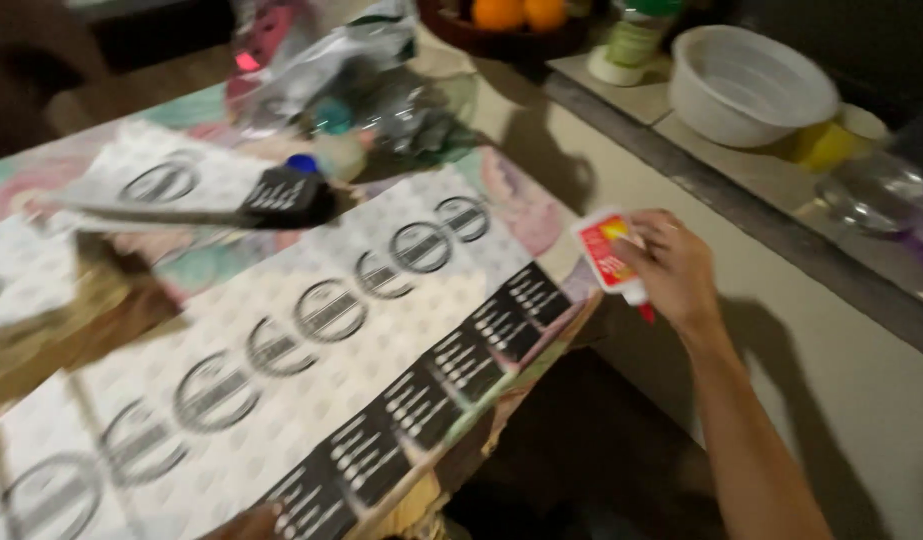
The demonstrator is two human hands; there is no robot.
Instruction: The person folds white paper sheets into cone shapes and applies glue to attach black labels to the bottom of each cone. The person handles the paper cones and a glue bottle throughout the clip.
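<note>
Head view looks down along your right arm, and your right hand point(674, 268) is closed around a small white glue bottle point(609, 256) with a red and yellow label, fingers wrapped over its body. You hold it tipped over, its red tip pointing down and to the right below your palm, out past the right edge of the bench point(541, 262). On the bench lies a long patterned sheet point(311, 370), white with a row of grey ringed circles running diagonally and a band of black panels along its near edge. Your left hand point(246, 523) shows only as a sliver at the bottom edge of the picture, touching the near end of that sheet; you cannot tell from this view whether it is open or closed. Farther up the bench a second sheet of the same print point(161, 185) lies with a dark folded strip point(281, 195) over it, blurred. Behind that sits a heap of crumpled clear plastic bags point(361, 70). To the right, on a lower tiled ledge point(741, 190), stands a white bowl point(749, 85), with a yellow cup point(826, 145) just beside it and a clear glass lid point(876, 190) near. At the top edge a dark dish holds oranges point(521, 13).
</note>
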